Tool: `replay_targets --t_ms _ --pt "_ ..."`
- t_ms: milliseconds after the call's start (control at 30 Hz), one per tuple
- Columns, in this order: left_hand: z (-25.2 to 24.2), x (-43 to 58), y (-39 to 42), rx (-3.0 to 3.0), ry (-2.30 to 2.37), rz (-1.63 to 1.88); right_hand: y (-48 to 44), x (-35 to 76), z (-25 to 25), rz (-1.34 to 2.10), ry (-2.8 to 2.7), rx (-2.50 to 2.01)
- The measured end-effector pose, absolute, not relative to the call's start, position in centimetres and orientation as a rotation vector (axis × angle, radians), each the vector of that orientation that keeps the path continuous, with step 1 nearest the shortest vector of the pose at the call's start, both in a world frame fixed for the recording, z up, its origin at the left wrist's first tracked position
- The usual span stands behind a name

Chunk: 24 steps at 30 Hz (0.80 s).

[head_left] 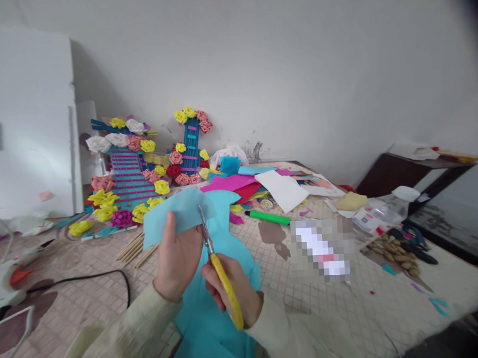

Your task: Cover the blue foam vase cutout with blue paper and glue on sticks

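Note:
My left hand (179, 259) grips a light blue sheet of paper (172, 213), thumb in front and fingers behind. In my right hand (234, 286) is a pair of scissors (224, 278) with yellow handles, its blades pointing up and away. The blades meet the right part of the held sheet; whether they are parted I cannot make out. Beneath both hands, a larger turquoise sheet (237, 248) spreads over the table, partly hidden by my hands and sleeves.
Flower-trimmed craft pieces (132, 174) lean at the back left. Wooden sticks (132, 248) and a white glue gun (8, 282) with a black cable lie left. Behind are coloured papers (231, 184) and a green marker (267, 217). A plastic bottle (381, 214) and peanuts (393, 251) sit right.

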State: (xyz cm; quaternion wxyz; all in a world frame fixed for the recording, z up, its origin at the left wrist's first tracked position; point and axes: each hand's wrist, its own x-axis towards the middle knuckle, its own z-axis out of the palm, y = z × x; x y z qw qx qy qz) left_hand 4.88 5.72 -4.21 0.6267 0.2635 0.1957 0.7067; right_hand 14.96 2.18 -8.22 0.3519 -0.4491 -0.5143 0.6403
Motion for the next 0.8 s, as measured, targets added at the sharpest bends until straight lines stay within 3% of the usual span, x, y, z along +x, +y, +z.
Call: replay_targets --t_ms 800 --pt "-3.89 4.92 5.88 0.579 0.423 1.67 2.25 14.93 -8.44 1.649 -1.348 -1.188"
